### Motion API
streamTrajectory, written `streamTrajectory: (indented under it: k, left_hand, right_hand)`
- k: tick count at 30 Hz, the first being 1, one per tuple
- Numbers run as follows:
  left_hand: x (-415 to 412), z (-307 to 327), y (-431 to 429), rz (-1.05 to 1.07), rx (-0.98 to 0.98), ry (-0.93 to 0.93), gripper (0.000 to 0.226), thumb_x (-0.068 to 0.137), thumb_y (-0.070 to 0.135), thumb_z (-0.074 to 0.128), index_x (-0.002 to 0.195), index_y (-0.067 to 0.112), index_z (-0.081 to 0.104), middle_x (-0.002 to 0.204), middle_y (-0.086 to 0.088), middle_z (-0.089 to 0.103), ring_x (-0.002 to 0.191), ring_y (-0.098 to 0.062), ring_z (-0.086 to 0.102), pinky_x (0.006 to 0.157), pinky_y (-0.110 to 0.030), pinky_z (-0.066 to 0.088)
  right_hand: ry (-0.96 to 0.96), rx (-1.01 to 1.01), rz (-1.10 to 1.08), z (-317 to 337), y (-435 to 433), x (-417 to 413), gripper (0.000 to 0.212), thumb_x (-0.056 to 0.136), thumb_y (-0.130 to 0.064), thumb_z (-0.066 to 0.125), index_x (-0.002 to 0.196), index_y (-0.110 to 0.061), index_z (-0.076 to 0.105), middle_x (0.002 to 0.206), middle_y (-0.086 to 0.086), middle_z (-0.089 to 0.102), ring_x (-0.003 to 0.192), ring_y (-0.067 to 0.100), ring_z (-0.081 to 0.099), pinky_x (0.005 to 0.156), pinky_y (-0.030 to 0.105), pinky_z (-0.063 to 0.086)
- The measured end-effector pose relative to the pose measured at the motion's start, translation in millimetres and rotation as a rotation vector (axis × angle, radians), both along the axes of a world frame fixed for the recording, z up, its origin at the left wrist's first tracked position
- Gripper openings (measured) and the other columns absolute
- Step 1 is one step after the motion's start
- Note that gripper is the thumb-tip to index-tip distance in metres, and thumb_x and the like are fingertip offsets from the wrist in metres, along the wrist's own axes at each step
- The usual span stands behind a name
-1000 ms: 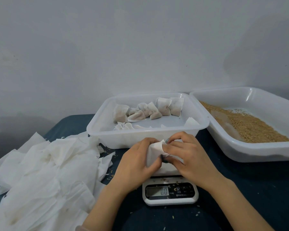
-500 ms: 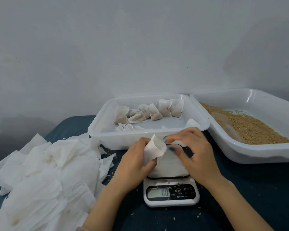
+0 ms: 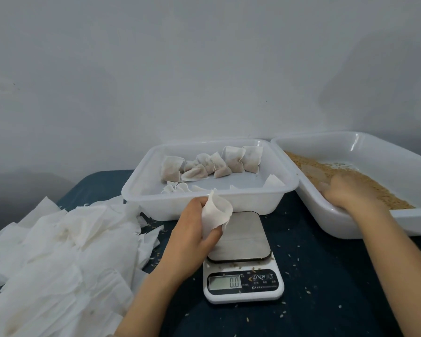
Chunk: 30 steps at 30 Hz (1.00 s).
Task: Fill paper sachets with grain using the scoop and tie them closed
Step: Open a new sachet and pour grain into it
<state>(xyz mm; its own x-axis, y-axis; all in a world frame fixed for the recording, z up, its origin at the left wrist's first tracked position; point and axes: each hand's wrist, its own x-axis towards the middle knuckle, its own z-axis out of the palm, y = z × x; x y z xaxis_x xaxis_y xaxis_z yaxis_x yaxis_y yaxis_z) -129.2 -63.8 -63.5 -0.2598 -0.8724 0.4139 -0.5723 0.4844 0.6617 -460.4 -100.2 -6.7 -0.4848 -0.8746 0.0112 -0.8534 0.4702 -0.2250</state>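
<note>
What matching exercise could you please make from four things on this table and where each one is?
Things:
1. open sachet
2. filled sachets
3. grain
4. scale

Places:
A. in the right tray
B. held in the left hand
C. on the dark cloth, reading 0.0
D. in the middle tray

Pairs: 1-B, 2-D, 3-A, 4-C
</note>
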Motion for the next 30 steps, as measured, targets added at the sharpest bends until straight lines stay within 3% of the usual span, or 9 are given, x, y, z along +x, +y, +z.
streamTrajectory:
  k: [3,6,9,12,16,20,22,25,30]
  left_hand:
    - [-0.5,0.1,0.8,0.002,-0.009,-0.016,0.041,0.081,0.044,0.052,0.119,0.041,0.038,0.113,0.029,0.049,0.107,0.009,0.047,0.08,-0.009,0.038]
    - [-0.4,-0.1,1.9,-0.001,-0.018,-0.024,0.041,0.081,0.043,0.052,0.119,0.041,0.038,0.112,0.029,0.05,0.106,0.008,0.048,0.08,-0.01,0.039]
    - [0.3,0.0,2.4,-0.007,-0.019,-0.022,0.041,0.081,0.043,0.052,0.119,0.043,0.038,0.11,0.03,0.05,0.105,0.007,0.049,0.078,-0.01,0.039]
    - [-0.2,-0.9,1.8,-0.021,-0.013,-0.028,0.042,0.081,0.045,0.053,0.12,0.041,0.039,0.112,0.028,0.051,0.104,0.003,0.05,0.078,-0.014,0.038]
    - [-0.8,-3.2,1.6,-0.038,-0.005,-0.057,0.043,0.081,0.045,0.054,0.121,0.042,0.039,0.113,0.028,0.052,0.104,0.001,0.051,0.078,-0.018,0.04]
    - [-0.5,-3.7,1.7,-0.042,-0.014,-0.077,0.043,0.081,0.044,0.054,0.121,0.042,0.039,0.112,0.029,0.052,0.104,0.002,0.051,0.077,-0.018,0.04]
    - [-0.5,-3.8,1.7,-0.043,-0.016,-0.082,0.043,0.082,0.044,0.055,0.121,0.042,0.039,0.112,0.029,0.052,0.104,0.002,0.051,0.077,-0.017,0.04]
    - [-0.2,-4.3,1.1,-0.041,-0.01,-0.08,0.044,0.081,0.044,0.055,0.122,0.041,0.039,0.112,0.029,0.052,0.104,0.002,0.052,0.079,-0.02,0.042]
    - [-1.4,-4.7,1.4,-0.045,-0.009,-0.093,0.048,0.079,0.045,0.056,0.123,0.044,0.038,0.114,0.029,0.052,0.106,0.002,0.051,0.084,-0.026,0.047]
  right_hand:
    - [0.07,0.055,-0.007,1.4,2.6,2.4,0.041,0.103,-0.039,0.041,0.079,-0.007,0.053,0.092,0.01,0.059,0.086,0.028,0.057,0.073,0.035,0.046]
    - [0.166,0.118,-0.028,4.9,5.3,5.7,0.044,0.103,-0.044,0.037,0.109,-0.007,0.06,0.119,0.016,0.059,0.11,0.033,0.053,0.096,0.042,0.045]
    - [0.203,0.128,-0.047,7.8,7.1,8.0,0.047,0.103,-0.042,0.038,0.124,-0.002,0.054,0.133,0.022,0.048,0.121,0.037,0.043,0.104,0.046,0.039]
    - [0.161,0.061,-0.071,11.6,7.3,10.4,0.046,0.102,-0.031,0.045,0.131,0.004,0.046,0.129,0.022,0.052,0.115,0.037,0.051,0.099,0.046,0.045]
    - [0.145,0.026,-0.127,13.4,7.4,11.9,0.04,0.099,-0.019,0.052,0.131,0.002,0.041,0.108,0.015,0.061,0.097,0.031,0.06,0.076,0.036,0.048]
    - [0.269,0.018,-0.156,12.5,1.0,9.0,0.019,0.099,-0.013,0.048,0.113,-0.01,0.06,0.078,0.004,0.05,0.072,0.023,0.048,0.064,0.03,0.038]
    - [0.332,0.088,-0.171,14.3,0.2,10.2,0.02,0.097,-0.014,0.05,0.11,-0.014,0.065,0.084,0.004,0.05,0.073,0.021,0.046,0.065,0.029,0.042]
    - [0.388,0.167,-0.152,11.9,-0.8,11.3,0.026,0.095,-0.017,0.052,0.119,-0.013,0.061,0.114,0.009,0.053,0.094,0.026,0.056,0.073,0.032,0.048]
    - [0.494,0.067,0.06,4.9,1.5,7.4,0.04,0.101,-0.017,0.042,0.134,-0.036,0.053,0.112,0.002,0.064,0.097,0.021,0.063,0.077,0.029,0.052]
